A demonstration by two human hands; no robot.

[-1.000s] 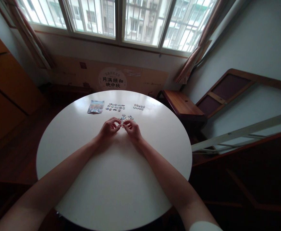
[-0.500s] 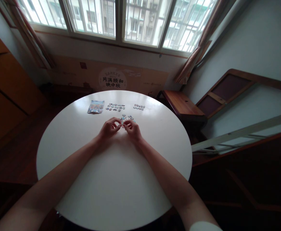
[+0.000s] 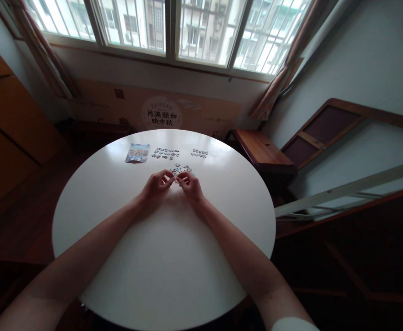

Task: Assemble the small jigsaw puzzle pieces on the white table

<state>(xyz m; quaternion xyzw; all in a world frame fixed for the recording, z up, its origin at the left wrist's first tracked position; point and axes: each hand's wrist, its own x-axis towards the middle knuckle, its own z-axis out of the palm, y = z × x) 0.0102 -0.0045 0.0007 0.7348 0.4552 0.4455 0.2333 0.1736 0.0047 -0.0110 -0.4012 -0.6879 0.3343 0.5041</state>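
My left hand (image 3: pixel 157 185) and my right hand (image 3: pixel 190 185) meet over the white round table (image 3: pixel 174 257), thumbs and fingertips pinched together. Between them is a small jigsaw puzzle piece (image 3: pixel 175 176), mostly covered by the fingers, so its picture cannot be made out. Just beyond the fingertips lies a loose heap of puzzle pieces (image 3: pixel 178 166), partly hidden by both hands. Farther back, more puzzle pieces (image 3: pixel 167 151) lie in three rows. To their right, a smaller group of pieces (image 3: pixel 199 153) forms two rows.
A blue printed packet (image 3: pixel 137 153) lies flat on the table, left of the rows. Beyond the table's right edge stands a wooden stool or bench (image 3: pixel 261 146). Barred windows (image 3: pixel 201 32) and a printed panel (image 3: pixel 194 108) are behind the table.
Hardly anything differs. Both hands stay pinched at the same spot, with only a very slight shift of the fingers.
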